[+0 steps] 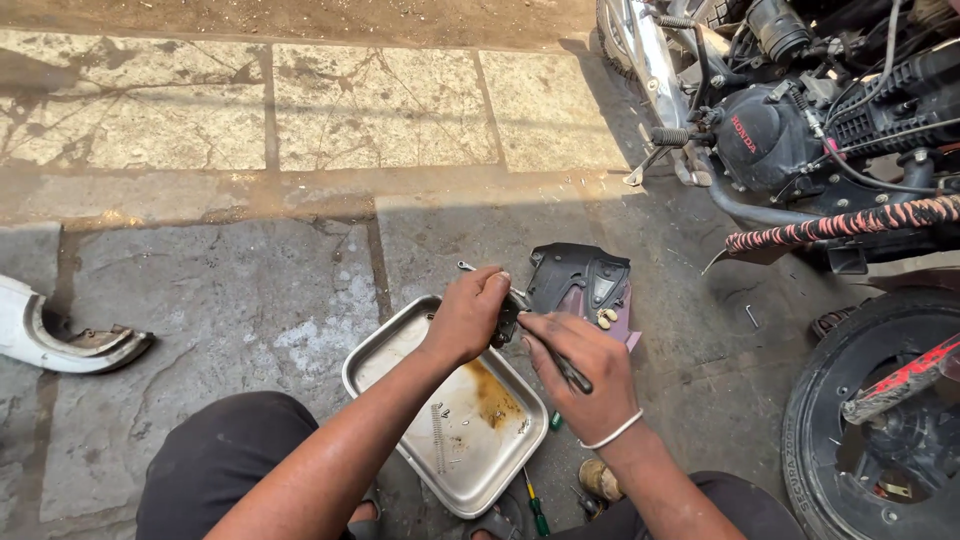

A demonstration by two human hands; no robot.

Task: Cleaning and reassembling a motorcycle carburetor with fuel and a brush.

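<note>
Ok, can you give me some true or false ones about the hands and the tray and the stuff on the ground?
1. Both hands are over the metal tray's far corner. True: the left hand and right hand meet above the tray.
2. The right hand holds a thin dark tool. True: the tool runs across its fingers.
3. The tray is full of water. False: it holds a brown stain, a spring and a few small bits.
4. A motorcycle stands on the left. False: the motorcycle is at the upper right.
5. A green-handled screwdriver lies by the tray. True: the screwdriver is at its near edge.
6. The right wrist is bare. False: it wears a white band.
</note>
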